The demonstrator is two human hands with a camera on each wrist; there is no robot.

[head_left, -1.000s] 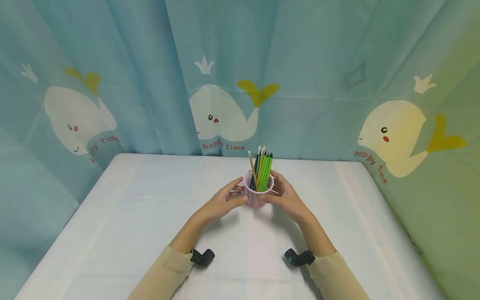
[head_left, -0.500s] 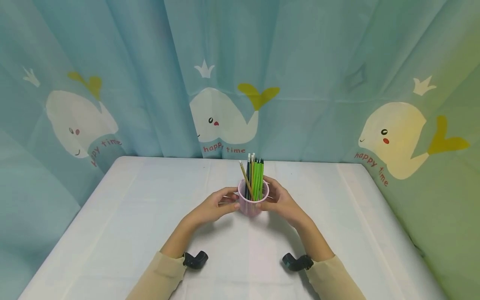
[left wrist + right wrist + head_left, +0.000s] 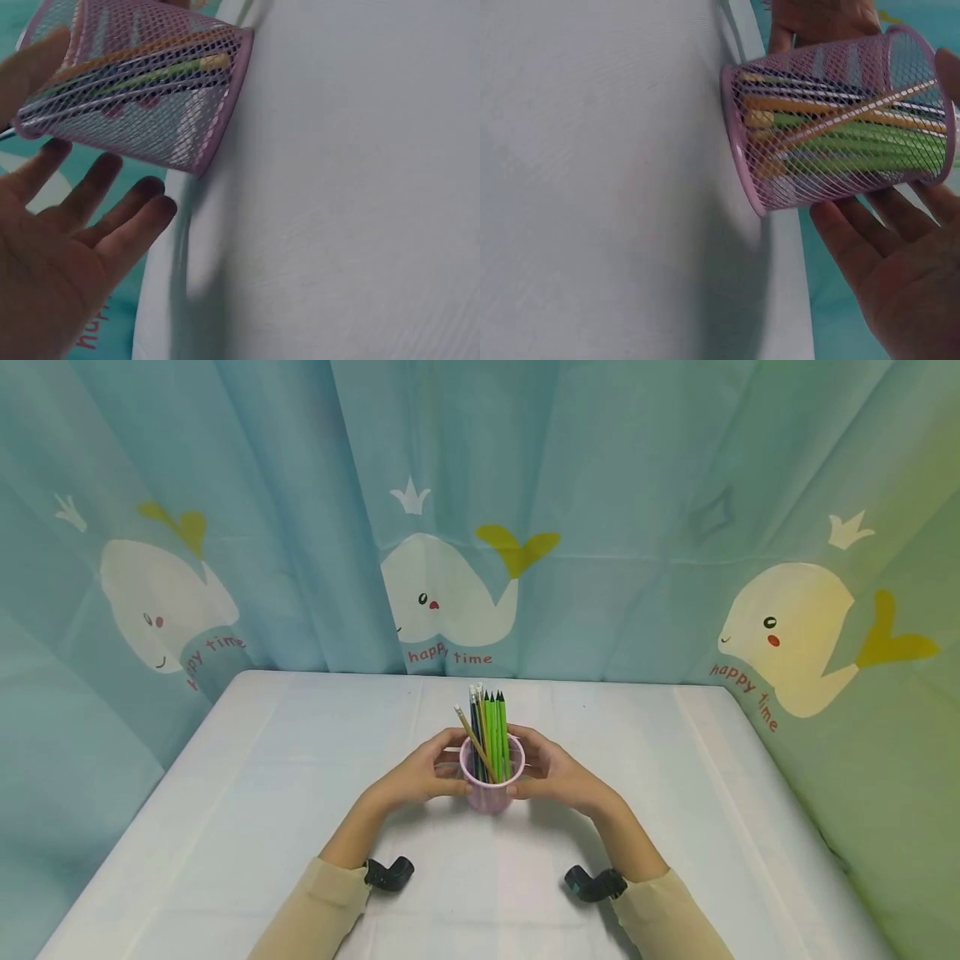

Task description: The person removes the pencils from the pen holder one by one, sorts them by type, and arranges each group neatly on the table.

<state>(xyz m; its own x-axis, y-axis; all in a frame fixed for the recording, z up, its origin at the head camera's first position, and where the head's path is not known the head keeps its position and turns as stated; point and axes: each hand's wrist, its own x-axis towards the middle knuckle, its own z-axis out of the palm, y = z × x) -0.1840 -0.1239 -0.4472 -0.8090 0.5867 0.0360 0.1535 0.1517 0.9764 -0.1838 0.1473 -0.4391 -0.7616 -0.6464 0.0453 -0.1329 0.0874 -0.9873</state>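
A pink mesh pencil cup (image 3: 489, 800) stands upright between my two hands near the middle of the table. Inside it are several pencils: green ones (image 3: 497, 739), dark ones (image 3: 475, 752) and a yellow one (image 3: 476, 743) leaning left. My left hand (image 3: 420, 777) holds the cup from the left, its thumb at the front near the rim. From the right side my right hand (image 3: 566, 778) grips it, thumb in front and fingers behind. In the left wrist view, the lower fingers of the left hand (image 3: 71, 225) spread beside the mesh.
A white cloth covers the table (image 3: 247, 827). Behind it hangs a blue-green curtain (image 3: 615, 610) printed with whales, close along the back and right edges. A black wrist camera (image 3: 390, 874) sits on the left wrist, another black camera (image 3: 595, 884) on the right.
Both hands have brought the pencil cup nearer to me and a little to the left. The pencils have travelled with it, and the hands stay on its two sides.
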